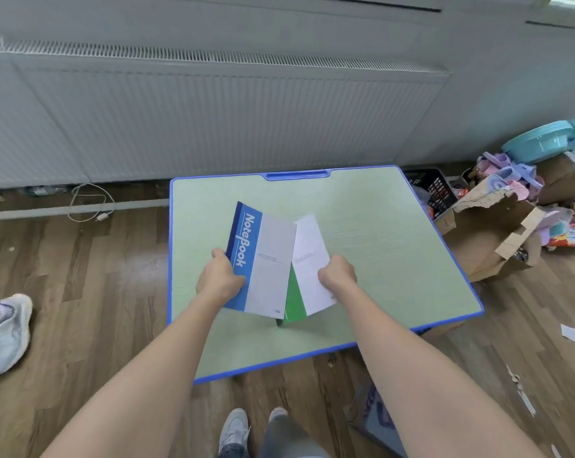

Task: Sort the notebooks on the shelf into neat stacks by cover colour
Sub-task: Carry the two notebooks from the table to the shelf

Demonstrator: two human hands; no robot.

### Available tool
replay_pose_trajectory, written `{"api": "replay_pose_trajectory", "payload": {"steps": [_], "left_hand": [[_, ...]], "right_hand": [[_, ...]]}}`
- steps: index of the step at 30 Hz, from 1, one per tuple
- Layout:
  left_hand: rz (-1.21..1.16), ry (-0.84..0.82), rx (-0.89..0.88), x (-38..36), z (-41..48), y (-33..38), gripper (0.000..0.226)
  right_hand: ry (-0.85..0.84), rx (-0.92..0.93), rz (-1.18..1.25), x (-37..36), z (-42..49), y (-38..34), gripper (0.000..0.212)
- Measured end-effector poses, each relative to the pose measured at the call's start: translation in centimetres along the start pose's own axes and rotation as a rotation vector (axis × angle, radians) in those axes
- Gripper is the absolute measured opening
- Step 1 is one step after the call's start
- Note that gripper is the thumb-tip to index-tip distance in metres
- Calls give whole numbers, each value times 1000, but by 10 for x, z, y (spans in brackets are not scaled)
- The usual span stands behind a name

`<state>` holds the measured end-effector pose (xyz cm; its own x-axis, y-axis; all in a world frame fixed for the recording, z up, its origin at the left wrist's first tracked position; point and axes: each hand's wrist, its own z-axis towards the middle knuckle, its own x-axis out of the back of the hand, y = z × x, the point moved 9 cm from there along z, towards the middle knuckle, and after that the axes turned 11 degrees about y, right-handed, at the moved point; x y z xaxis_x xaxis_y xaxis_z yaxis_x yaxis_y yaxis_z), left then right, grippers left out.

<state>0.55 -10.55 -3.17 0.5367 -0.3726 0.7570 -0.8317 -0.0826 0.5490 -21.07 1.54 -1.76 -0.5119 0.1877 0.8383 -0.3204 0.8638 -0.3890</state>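
Note:
Above a small pale green table with a blue rim, I hold two notebooks. My left hand grips a blue and grey notebook with "NoteBook" printed on it, by its left edge. My right hand grips a green and white notebook by its right side. The blue notebook overlaps the green one's left part. Both are tilted and lifted off the tabletop.
A long white radiator covers the wall behind the table. Torn cardboard boxes, plastic toys and a teal basin crowd the floor at the right. Another person's white shoe is at the left. My own feet are below the table.

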Motion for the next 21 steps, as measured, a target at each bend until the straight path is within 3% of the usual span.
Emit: {"api": "replay_pose_trajectory", "payload": {"steps": [7,11,21], "left_hand": [[-178,225,83,53,-17,-21,40],[-264,348,200,65,-49,-39,38],[-449,740,551,75,-191,-115,39]], "right_hand": [[-22,319,-31,9,14,-73,32],[-121,525,-61,1,0,-103,20],[-390,918,-119,-47,-102,-131,26]]}}
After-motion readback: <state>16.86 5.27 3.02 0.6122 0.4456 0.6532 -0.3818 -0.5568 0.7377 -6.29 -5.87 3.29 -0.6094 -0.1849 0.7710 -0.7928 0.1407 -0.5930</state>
